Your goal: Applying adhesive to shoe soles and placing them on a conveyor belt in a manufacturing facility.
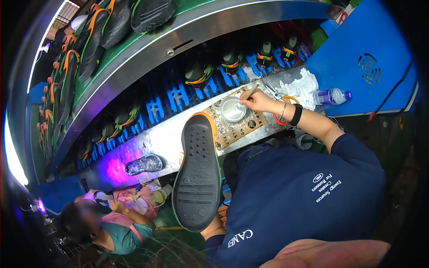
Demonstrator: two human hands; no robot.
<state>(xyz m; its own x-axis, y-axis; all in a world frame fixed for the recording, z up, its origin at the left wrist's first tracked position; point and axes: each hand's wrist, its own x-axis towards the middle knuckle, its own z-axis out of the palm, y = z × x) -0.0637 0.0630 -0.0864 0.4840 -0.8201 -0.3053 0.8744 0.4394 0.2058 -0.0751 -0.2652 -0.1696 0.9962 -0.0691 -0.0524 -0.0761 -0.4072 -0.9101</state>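
My left hand (213, 227) is closed on a black shoe sole (197, 178) with an orange and green edge. The sole stands on end, its grooved and dotted face toward me, and hides most of that hand. Between the fingers and thumb of my right hand (257, 102) is a brush (250, 91) with a pale handle, tilted over a white cup (233, 110). The brush's lower end meets the white contents of the cup. Under the cup lies a brown printed paper sheet (223, 134) on the bench.
Behind the narrow bench (172, 152), blue holders (178, 98) carry shoes into a machine. More soles (91, 42) line the green upper belt (114, 49). White cloth (304, 85) and a plastic bottle (330, 96) lie at right. Another sole (144, 165) and a co-worker (118, 228) are at left.
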